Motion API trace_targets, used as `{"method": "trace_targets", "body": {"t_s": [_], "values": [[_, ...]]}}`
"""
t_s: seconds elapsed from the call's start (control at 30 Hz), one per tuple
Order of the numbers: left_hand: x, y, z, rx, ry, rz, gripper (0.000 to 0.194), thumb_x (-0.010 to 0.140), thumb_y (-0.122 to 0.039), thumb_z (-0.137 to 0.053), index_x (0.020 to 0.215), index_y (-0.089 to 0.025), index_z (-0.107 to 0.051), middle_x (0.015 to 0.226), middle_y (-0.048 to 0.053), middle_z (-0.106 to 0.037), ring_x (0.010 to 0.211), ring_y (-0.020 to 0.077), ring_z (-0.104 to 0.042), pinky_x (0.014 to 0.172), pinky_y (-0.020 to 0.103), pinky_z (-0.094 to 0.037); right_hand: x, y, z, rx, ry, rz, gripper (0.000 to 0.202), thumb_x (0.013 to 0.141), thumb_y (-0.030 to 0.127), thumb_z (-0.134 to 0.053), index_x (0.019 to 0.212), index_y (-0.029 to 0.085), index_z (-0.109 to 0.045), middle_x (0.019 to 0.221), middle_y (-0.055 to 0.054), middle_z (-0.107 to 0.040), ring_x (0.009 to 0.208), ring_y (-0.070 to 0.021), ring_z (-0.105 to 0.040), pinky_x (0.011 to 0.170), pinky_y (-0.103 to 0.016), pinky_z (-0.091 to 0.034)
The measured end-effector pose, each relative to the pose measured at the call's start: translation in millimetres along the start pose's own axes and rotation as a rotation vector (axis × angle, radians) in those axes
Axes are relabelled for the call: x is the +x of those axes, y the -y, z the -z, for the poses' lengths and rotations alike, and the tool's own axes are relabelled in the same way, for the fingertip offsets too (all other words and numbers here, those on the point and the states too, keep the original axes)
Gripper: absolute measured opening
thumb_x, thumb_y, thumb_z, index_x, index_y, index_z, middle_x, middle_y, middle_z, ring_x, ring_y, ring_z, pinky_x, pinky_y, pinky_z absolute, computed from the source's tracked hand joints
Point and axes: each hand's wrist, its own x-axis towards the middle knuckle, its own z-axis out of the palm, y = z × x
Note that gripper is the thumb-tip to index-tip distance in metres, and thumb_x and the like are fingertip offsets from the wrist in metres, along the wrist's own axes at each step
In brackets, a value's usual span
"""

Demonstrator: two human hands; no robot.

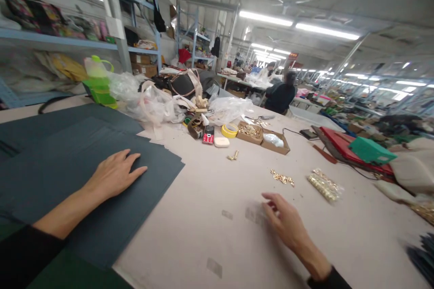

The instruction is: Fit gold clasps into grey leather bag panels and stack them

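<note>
Dark blue-grey sheets (77, 144) lie stacked across the left side of the pale table (190, 216). My left hand (113, 174) rests flat on them, its fingers spread and holding nothing. Over the bare tabletop at the right, my right hand (283, 216) is slightly blurred, with fingers curled loosely; no object shows in it. Just beyond that hand is a small pile of gold metal pieces (282, 178). A clear bag of gold parts (325, 185) lies to its right, and a smaller gold cluster (233, 156) sits farther left.
Along the back are plastic bags (159, 106), a green jug (100, 83), a red phone (208, 135), yellow tape (229, 130) and cardboard trays (275, 141). A teal box (372, 150) lies at the right. A person in dark clothes (280, 95) sits farther off.
</note>
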Motion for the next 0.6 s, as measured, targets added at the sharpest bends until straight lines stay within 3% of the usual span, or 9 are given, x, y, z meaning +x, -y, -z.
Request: {"method": "trace_targets", "body": {"t_s": [0.07, 0.17, 0.27, 0.4, 0.53, 0.6], "values": [[-14.6, -17.9, 11.7, -0.027, 0.0, -0.025, 0.059, 0.082, -0.048, -0.048, 0.126, -0.012, -0.063, 0.14, 0.022, -0.053, 0.128, 0.0376, -0.05, 0.106, 0.049, -0.04, 49.0, 18.6, -19.1, -0.014, 0.032, 0.102, 0.033, 0.093, 0.035, -0.04, 0.113, 0.017, -0.061, 0.102, -0.009, -0.068, 0.081, -0.0185, -0.067, 0.076, -0.033, -0.054], [-38.1, -45.1, 24.2, -0.054, -0.03, -0.047, 0.057, 0.082, -0.053, -0.055, 0.131, -0.024, -0.058, 0.148, 0.009, -0.048, 0.138, 0.0255, -0.041, 0.114, 0.037, -0.033, 106.6, 31.4, -51.3, -0.122, -0.03, 0.18, 0.04, 0.094, 0.035, -0.037, 0.12, 0.012, -0.057, 0.114, -0.015, -0.063, 0.088, -0.0233, -0.067, 0.084, -0.04, -0.052], [-47.0, -37.6, 24.9, -0.034, -0.119, 0.106, 0.058, 0.087, -0.054, -0.052, 0.137, -0.024, -0.051, 0.152, 0.007, -0.043, 0.141, 0.02, -0.036, 0.116, 0.033, -0.029, 140.9, 39.1, -88.1, -0.177, -0.144, 0.33, 0.044, 0.094, 0.039, -0.034, 0.12, 0.01, -0.056, 0.119, -0.019, -0.059, 0.103, -0.0302, -0.063, 0.089, -0.044, -0.051], [-54.7, 37.1, 28.6, -0.016, -0.257, 0.428, 0.053, 0.094, -0.047, -0.047, 0.137, -0.017, -0.048, 0.15, 0.014, -0.044, 0.139, 0.0222, -0.039, 0.115, 0.037, -0.032, 150.7, 37.2, -123.5, -0.134, -0.27, 0.6, 0.041, 0.093, 0.039, -0.036, 0.115, 0.013, -0.059, 0.113, -0.017, -0.064, 0.105, -0.0306, -0.062, 0.096, -0.046, -0.049], [-55.4, 125.0, 39.2, -0.059, -0.336, 0.702, 0.047, 0.095, -0.042, -0.051, 0.135, -0.016, -0.049, 0.143, 0.015, -0.048, 0.13, 0.0274, -0.048, 0.107, 0.049, -0.04, 154.1, 9.7, -139.5, -0.204, -0.214, 0.883, 0.032, 0.085, 0.028, -0.04, 0.095, 0.02, -0.069, 0.103, -0.015, -0.069, 0.098, -0.0324, -0.064, 0.09, -0.049, -0.051], [-46.1, 161.5, 43.1, -0.087, -0.349, 0.806, 0.047, 0.094, -0.044, -0.054, 0.133, -0.018, -0.049, 0.139, 0.013, -0.052, 0.122, 0.0285, -0.054, 0.101, 0.053, -0.045, 161.7, -5.3, -147.1, -0.183, -0.199, 0.946, 0.03, 0.079, 0.028, -0.044, 0.091, 0.024, -0.072, 0.1, -0.014, -0.071, 0.092, -0.0333, -0.066, 0.082, -0.049, -0.054]]}}
